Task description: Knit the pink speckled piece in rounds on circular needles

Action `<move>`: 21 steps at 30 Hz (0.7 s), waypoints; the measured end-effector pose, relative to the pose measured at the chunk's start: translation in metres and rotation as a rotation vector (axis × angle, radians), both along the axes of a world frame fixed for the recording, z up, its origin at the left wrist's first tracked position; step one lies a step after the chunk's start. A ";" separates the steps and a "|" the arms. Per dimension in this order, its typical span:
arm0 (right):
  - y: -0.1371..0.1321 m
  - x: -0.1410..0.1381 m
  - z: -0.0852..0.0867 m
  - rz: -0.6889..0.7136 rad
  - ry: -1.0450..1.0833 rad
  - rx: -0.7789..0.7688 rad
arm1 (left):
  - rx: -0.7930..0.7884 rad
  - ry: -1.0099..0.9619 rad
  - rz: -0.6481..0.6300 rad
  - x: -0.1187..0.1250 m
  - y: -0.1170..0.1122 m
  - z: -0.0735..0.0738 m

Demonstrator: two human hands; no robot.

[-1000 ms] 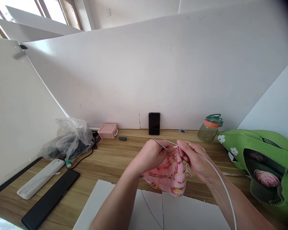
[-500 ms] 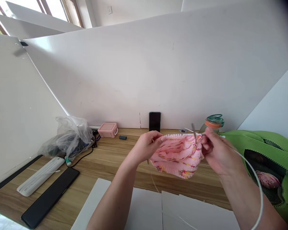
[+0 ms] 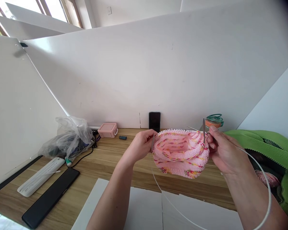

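Observation:
Between my hands hangs a pink knitted piece [image 3: 180,156] with red and yellow flecks, its opening turned up toward me. White stitches line its far rim. My left hand [image 3: 145,142] pinches the left edge of the knitting, close to a thin needle. On the other side, my right hand [image 3: 219,148] grips the right end, fingers closed. A grey knitting needle [image 3: 204,129] stands upright there, and a second needle tip pokes out behind the rim. The white cable [image 3: 264,172] loops down past my right forearm and across below the knitting.
A dark phone [image 3: 155,121] leans against the white partition [image 3: 134,70]. Left are a pink box [image 3: 108,130], a plastic bag [image 3: 72,137], a power strip [image 3: 40,175] and a black case [image 3: 51,198]. A green bag [image 3: 261,140] with pink yarn [image 3: 267,178] and a jar [image 3: 214,121] stand right.
My hands have moved apart, stretching the knitting wider and opening its rim. My right hand and the upright needle have shifted right. More of the white cable now shows below.

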State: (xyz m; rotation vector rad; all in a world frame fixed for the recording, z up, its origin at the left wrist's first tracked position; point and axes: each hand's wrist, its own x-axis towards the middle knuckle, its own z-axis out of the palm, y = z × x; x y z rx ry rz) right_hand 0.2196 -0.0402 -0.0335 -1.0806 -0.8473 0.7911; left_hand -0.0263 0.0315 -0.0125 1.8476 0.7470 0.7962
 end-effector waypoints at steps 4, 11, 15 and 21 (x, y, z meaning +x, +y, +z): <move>-0.005 -0.009 0.005 0.022 0.048 -0.076 | -0.067 -0.024 -0.034 0.001 0.000 0.001; -0.006 -0.027 0.006 0.135 -0.065 -0.174 | 0.025 0.053 -0.017 0.006 -0.001 -0.006; -0.007 -0.035 0.007 0.175 -0.064 -0.188 | 0.119 0.105 -0.040 0.008 -0.005 -0.004; -0.009 -0.033 0.007 0.175 -0.097 -0.172 | 0.158 0.151 -0.141 0.011 -0.009 0.000</move>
